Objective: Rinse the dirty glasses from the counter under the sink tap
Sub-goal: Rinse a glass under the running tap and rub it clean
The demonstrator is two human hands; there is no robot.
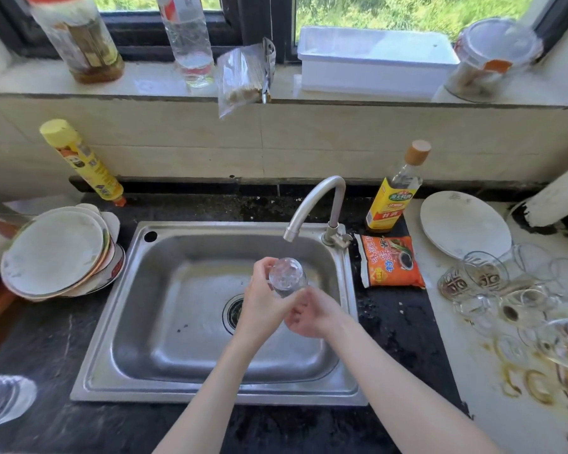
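Over the steel sink (138,309) I hold a small clear glass (286,277), its base turned up toward the tap spout (291,235). My left hand (263,299) grips the glass from the left, fingers curled round its side. My right hand (312,314) holds the lower end of the glass, which its fingers hide. No water stream is clearly visible. Several dirty glasses (486,283) stand and lie in a cluster on the white, stained counter at the right. One more glass (4,399) lies at the lower left edge.
A stack of dirty plates (56,253) sits left of the sink, a single plate (463,224) to the right. An orange sauce packet (391,262), an oil bottle (395,191) and a yellow spray can (82,160) stand around the basin. Bottles and a white box (374,60) line the windowsill.
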